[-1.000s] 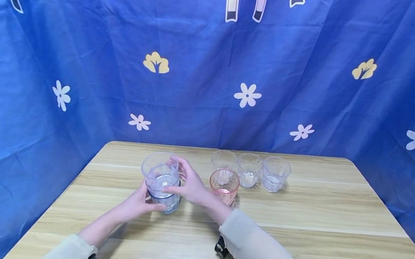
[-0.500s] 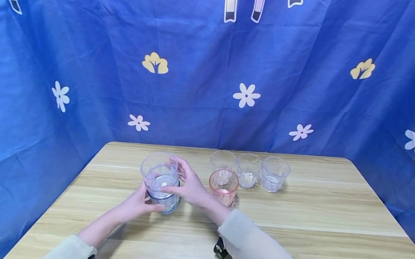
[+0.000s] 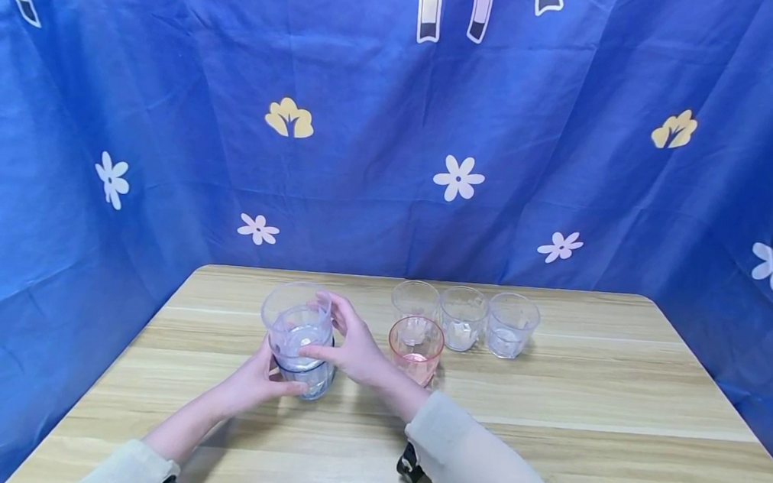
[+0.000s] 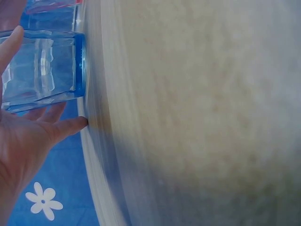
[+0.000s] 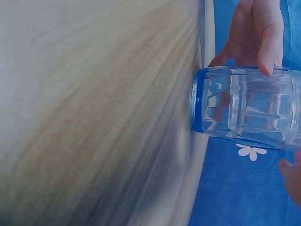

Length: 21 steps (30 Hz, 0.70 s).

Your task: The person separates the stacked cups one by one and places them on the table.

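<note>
Two stacked drinking cups held in both hands, as I view them remotely through the head and wrist cameras. The left hand [image 3: 259, 378] grips the lower, blue-rimmed cup [image 3: 313, 382], its fingers bent around the left side and its thumb across the front. The right hand [image 3: 356, 352] pinches the upper clear cup [image 3: 294, 319], thumb in front and fingers behind. The clear cup sits upright, mouth upward, its lower end at the blue rim; how deeply it is nested I cannot tell. The stack stands over the left part of the wooden table [image 3: 616, 461]. From the right wrist I see the blue base close to the tabletop, but I cannot tell whether the two touch. Right of the hands, a pink-rimmed cup [image 3: 416, 355] stands upright, partly behind the right forearm. Just behind it, along the table's far edge, I count three other clear cups [image 3: 463, 325], upright in a row. A blue cloth [image 3: 361, 216] printed with white flowers hangs behind the table and along both sides.
</note>
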Available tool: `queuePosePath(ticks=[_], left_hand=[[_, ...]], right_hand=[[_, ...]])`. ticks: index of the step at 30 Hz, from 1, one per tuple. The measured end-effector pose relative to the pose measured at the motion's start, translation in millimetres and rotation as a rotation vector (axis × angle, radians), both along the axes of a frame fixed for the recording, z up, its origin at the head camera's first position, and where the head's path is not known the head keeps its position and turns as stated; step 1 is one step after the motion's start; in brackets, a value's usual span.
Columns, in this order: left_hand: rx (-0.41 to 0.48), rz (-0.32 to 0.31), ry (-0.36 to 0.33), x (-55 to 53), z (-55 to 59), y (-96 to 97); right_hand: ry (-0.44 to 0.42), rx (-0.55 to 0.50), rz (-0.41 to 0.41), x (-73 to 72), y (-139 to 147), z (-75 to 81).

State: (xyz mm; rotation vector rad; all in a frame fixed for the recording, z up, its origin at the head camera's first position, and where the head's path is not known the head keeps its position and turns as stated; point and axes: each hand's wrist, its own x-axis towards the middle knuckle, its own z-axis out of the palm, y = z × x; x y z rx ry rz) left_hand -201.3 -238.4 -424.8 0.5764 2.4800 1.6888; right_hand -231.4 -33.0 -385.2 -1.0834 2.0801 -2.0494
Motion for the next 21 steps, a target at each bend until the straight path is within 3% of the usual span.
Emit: queuePosePath(ticks=[5,11,15,21], left_hand=[[-0.007,0.003,0.000,0.4,1.2,-0.1],[-0.012,0.000,-0.006,0.8,1.8,-0.6],[-0.015,-0.004,0.006,0.6,1.2,-0.8],[-0.021,-0.011,0.022,-0.2,0.7,0.5]], right_hand=[[0.023,-0.022,-0.020,7.5,2.6,13.8],[0.042,-0.091,-0.026,-4.4,0.4,11.1],[0.045,-0.137,-0.022,-5.4,5.8,20.1],[0.019,-0.124,-0.044,-2.3,25.9,35.3]])
